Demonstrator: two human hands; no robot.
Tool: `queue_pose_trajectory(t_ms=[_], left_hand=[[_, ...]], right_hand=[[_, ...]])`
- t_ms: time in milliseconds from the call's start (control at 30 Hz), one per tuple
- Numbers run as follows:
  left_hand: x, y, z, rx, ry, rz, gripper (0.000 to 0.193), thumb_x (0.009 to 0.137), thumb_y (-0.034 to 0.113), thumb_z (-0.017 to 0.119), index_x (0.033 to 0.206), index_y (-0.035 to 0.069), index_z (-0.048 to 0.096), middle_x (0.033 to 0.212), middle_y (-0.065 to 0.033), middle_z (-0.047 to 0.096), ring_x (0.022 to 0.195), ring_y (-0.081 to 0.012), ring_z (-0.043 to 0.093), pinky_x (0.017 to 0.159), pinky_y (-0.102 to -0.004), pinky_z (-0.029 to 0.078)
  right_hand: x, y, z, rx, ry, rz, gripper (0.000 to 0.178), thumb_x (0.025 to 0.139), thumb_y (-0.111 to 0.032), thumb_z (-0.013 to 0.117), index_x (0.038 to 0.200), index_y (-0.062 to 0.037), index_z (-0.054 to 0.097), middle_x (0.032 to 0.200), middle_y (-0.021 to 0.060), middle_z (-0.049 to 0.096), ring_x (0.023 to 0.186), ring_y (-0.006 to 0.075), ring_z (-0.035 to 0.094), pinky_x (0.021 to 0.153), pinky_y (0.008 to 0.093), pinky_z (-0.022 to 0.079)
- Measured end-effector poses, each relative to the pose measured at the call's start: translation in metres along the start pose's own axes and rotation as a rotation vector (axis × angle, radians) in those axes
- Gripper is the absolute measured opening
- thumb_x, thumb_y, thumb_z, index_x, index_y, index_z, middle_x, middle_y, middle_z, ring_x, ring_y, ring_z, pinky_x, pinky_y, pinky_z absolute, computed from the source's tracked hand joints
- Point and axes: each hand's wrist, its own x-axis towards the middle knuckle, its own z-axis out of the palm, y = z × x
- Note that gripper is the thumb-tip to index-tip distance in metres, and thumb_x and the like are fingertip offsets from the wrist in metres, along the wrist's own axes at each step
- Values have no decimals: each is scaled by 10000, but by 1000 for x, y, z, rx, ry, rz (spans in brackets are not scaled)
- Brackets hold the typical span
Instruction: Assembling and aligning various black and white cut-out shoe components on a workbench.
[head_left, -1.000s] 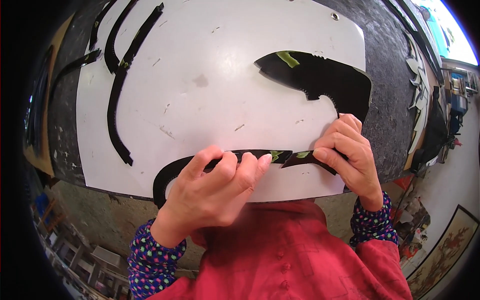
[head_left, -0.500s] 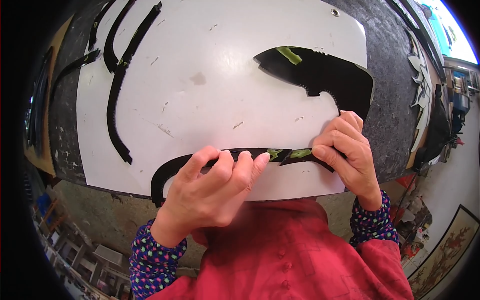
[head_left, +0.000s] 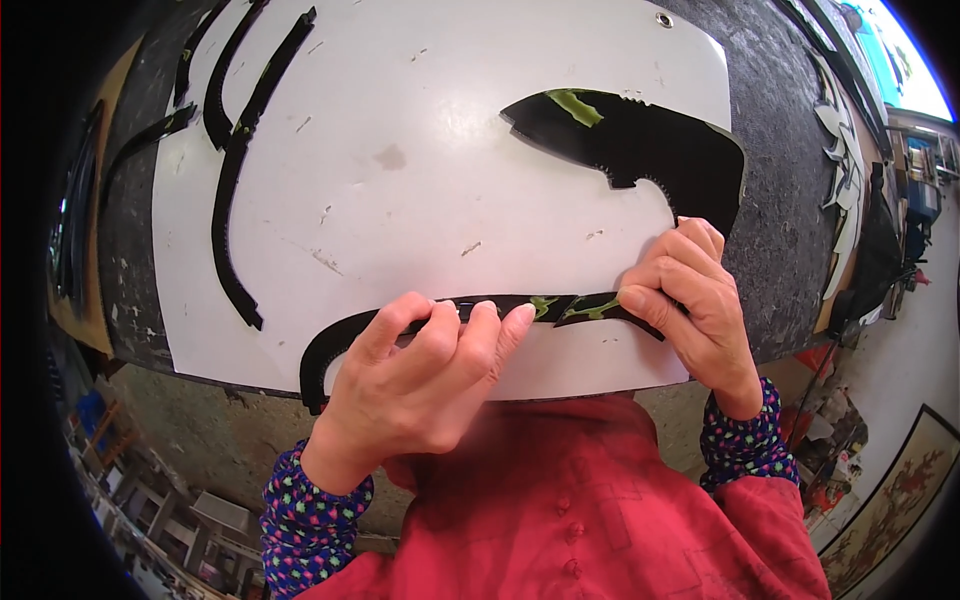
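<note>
A long curved black strip [head_left: 335, 342] lies along the near edge of the white board, bending down at its left end. My left hand [head_left: 420, 375] is closed on its middle, fingertips and thumb pressed along it. The strip's right end, with a shiny green patch, meets a shorter black strip [head_left: 585, 309]. My right hand [head_left: 690, 300] pinches that shorter piece between thumb and curled fingers; green shows on it too. Just beyond my right hand lies a broad black curved panel [head_left: 690, 165] with notched edges and a green patch near its pointed left end.
The white board [head_left: 400, 220] rests on a dark worktable [head_left: 785, 180]. More thin black strips [head_left: 228, 220] lie on its left side. White cut pieces [head_left: 840, 190] and a black bundle [head_left: 860, 255] are at the table's right edge.
The green patch on the short strip looks narrower, and the strip seems slightly turned. Both hands stay in nearly the same place; the whole view has shifted slightly.
</note>
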Motion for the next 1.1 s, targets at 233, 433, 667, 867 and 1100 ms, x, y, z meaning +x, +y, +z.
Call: queue_pose_trajectory(t_ms=[233,433,667,867,1100], left_hand=[[0,0,0,0,0,2,370,772,64,680,1123,128,776,1064,-11,637,913,-178,554,788,-342,506],[2,-3,1,-2,26,23,344,798,43,663,1130,65,752,1001,-13,616,868,-160,536,797,-322,493],[1,-2,1,11,20,31,360,791,42,661,1139,64,750,1003,-14,609,864,-162,534,798,-324,491],[1,-3,1,7,24,34,362,792,42,666,1144,60,747,1007,-15,610,858,-162,536,794,-324,489],[2,-2,1,6,22,34,341,810,50,676,1143,61,747,992,-13,615,848,-158,540,780,-324,488]], right_hand=[[0,-1,2,-21,9,-5,101,877,-148,700,816,-73,669,801,35,523,824,216,465,918,366,331],[0,-1,2,-31,17,-11,100,873,-142,701,810,-73,665,797,38,521,818,223,463,942,379,332],[0,-3,3,-41,21,-3,103,873,-150,703,812,-77,664,795,39,512,820,225,464,953,384,329],[0,-3,5,-56,38,-7,101,866,-151,709,813,-80,660,802,40,510,826,228,466,950,384,329],[-1,-3,8,-81,72,-39,97,847,-132,715,801,-74,651,801,49,520,822,235,475,936,392,341]])
